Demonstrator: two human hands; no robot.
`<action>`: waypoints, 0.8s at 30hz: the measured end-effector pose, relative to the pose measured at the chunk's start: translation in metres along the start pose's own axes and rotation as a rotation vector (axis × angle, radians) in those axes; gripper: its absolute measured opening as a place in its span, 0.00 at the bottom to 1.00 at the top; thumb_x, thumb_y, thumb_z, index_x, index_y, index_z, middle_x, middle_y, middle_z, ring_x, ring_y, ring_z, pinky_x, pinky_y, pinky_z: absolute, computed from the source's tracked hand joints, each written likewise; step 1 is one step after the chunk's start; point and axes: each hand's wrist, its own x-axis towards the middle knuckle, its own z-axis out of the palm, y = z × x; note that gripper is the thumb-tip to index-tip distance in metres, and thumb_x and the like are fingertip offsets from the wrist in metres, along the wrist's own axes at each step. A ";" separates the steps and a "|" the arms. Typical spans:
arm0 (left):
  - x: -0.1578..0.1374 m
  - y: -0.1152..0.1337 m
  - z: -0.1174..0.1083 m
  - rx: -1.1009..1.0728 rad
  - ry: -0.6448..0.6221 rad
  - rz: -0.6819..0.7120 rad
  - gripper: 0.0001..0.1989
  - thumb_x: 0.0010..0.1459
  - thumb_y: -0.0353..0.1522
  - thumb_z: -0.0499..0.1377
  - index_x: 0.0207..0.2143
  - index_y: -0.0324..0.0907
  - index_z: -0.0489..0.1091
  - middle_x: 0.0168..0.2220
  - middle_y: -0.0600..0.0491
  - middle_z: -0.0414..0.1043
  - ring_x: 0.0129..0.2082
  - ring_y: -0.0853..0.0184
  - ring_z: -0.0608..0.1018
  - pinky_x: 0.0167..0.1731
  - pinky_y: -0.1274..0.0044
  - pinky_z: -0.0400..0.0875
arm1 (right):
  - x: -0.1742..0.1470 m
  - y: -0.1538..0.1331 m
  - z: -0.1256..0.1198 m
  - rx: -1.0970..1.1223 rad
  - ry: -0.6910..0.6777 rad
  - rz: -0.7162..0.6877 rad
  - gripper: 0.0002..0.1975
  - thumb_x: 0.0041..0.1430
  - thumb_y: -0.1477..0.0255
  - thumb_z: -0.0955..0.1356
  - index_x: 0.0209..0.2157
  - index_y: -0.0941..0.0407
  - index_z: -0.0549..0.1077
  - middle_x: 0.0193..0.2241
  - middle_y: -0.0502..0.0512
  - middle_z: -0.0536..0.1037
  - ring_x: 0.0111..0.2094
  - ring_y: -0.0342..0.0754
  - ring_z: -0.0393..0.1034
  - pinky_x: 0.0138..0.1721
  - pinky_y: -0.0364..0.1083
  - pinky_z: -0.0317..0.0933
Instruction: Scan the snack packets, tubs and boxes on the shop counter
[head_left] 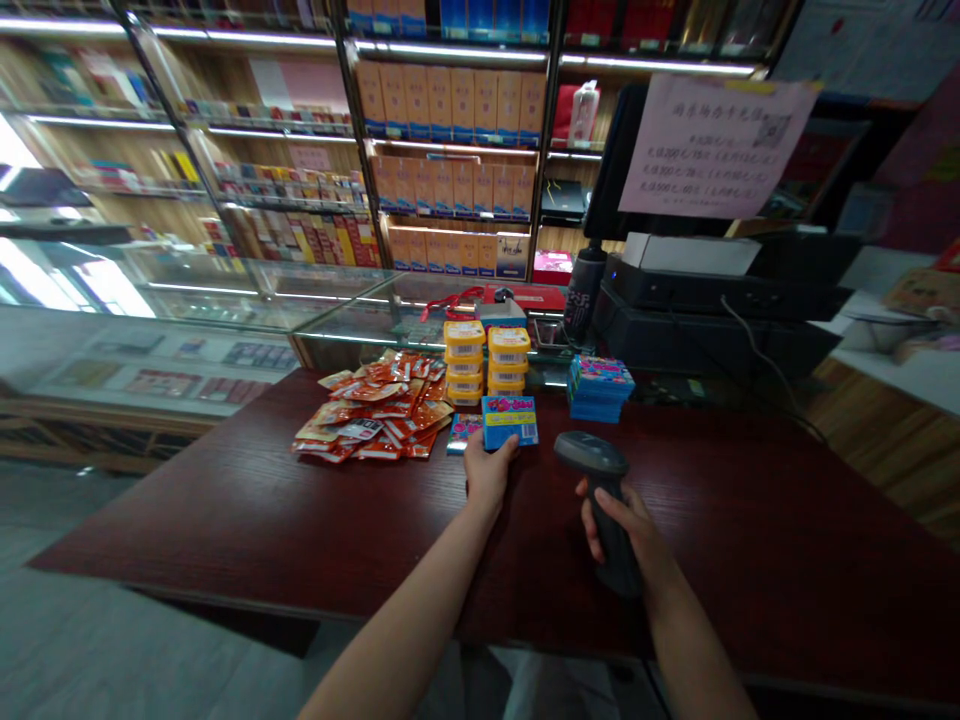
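- from my seat away from the scene i see my left grip [487, 468] closed on a blue packet [511, 420], thumb on its near edge;
- that packet is near the middle of the dark red-brown bench [337, 530], a barcode at its lower right; i cannot tell whether it rests on the wood or is raised;
- my right grip [628, 522] is wrapped around the handle of a grey scanner [592, 456], its head angled toward the packet but apart from it; whether the trigger is pressed, i cannot tell;
- a second blue packet [460, 436] lies just left of the held one, partly hidden;
- behind them stand two stacks of yellow tubs [465, 362], side by side;
- to their left spreads a pile of orange pouches [382, 408];
- to their right sits a neat stack of blue packets [598, 390]
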 end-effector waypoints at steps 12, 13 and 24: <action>0.025 0.072 -0.035 0.864 -0.152 0.763 0.09 0.54 0.30 0.58 0.38 0.44 0.74 0.36 0.51 0.73 0.38 0.65 0.74 0.40 0.75 0.68 | 0.003 0.003 -0.005 0.030 0.020 -0.044 0.17 0.50 0.58 0.72 0.35 0.57 0.71 0.16 0.46 0.72 0.11 0.41 0.64 0.11 0.37 0.54; 0.027 0.073 -0.043 0.971 -0.214 0.800 0.11 0.55 0.29 0.57 0.41 0.45 0.74 0.37 0.51 0.73 0.39 0.65 0.74 0.41 0.74 0.68 | 0.004 0.004 -0.005 0.032 0.021 -0.046 0.17 0.50 0.58 0.72 0.35 0.57 0.71 0.15 0.46 0.72 0.11 0.40 0.64 0.11 0.37 0.54; 0.034 0.049 -0.077 1.182 -0.546 0.744 0.11 0.52 0.34 0.63 0.40 0.47 0.75 0.44 0.49 0.72 0.50 0.59 0.70 0.52 0.65 0.64 | 0.002 0.001 -0.002 0.013 0.055 -0.052 0.19 0.49 0.57 0.72 0.35 0.57 0.72 0.16 0.47 0.71 0.11 0.40 0.64 0.11 0.37 0.54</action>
